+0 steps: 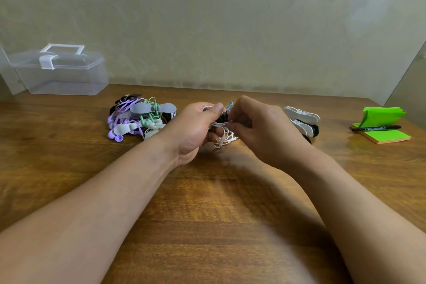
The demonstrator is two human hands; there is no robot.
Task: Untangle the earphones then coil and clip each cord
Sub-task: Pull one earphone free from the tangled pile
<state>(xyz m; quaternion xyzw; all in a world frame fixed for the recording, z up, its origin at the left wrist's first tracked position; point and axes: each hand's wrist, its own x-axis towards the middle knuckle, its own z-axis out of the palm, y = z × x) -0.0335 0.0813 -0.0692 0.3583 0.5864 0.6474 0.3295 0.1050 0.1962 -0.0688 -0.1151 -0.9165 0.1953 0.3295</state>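
Observation:
My left hand [196, 128] grips a small tangle of white earphone cord [223, 139] just above the wooden table [207, 203]; a blue cord and something black show at the top of the bundle. My right hand [260, 129] pinches a strand of the same white cord at its fingertips, right beside the left thumb. To the left lies a pile of coiled purple, green and white earphones [136, 119] held by grey clips. Behind my right hand sits a heap of white and black cord clips [304, 121].
A clear plastic box [60, 71] with a handle stands at the back left against the wall. At the far right lie green sticky notes [382, 131] with a black marker [375, 128] across them.

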